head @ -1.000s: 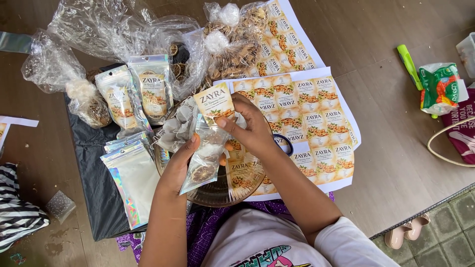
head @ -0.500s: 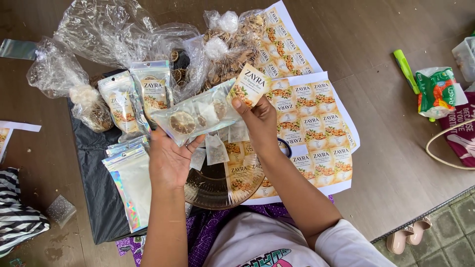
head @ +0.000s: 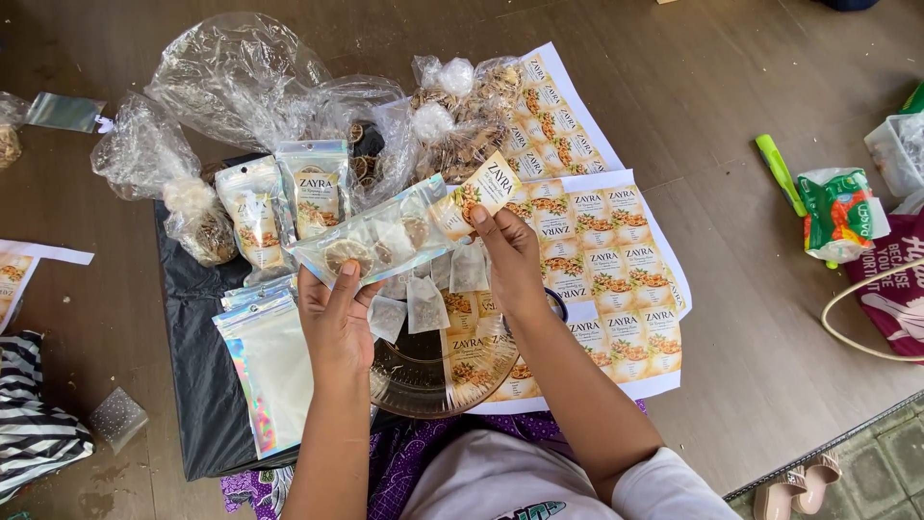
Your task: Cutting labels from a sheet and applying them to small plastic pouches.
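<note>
I see both hands raised over the middle of the floor, sharing one clear pouch [head: 380, 241]. Left hand [head: 335, 323] is closed on its near-left end, thumb on the front face. Right hand [head: 510, 260] pinches a printed label [head: 478, 193] at the pouch's far-right end, thumb on top; I cannot tell whether the label is stuck down yet.

Contents: the pouch holds a dried citrus slice near the left end and some pale pieces further along; finer detail is too blurred to tell.

Long axis runs from near-left to far-right, the right end tilted slightly away. Film is transparent and glossy, with a creased surface.

Under the hands sits a clear glass dish [head: 423, 371] holding small white sachets [head: 423, 306] and a strip of labels. To the left, two filled, labelled pouches [head: 289, 202] lean upright on a black sheet [head: 197, 356], with a stack of empty iridescent pouches [head: 269, 371] near them. Far side: knotted plastic bags [head: 241, 82] holding dried brown pieces. Right of the dish lie label sheets [head: 616, 279]. Well apart at the right edge, a green marker [head: 778, 171] and a green snack packet [head: 842, 212]
</note>
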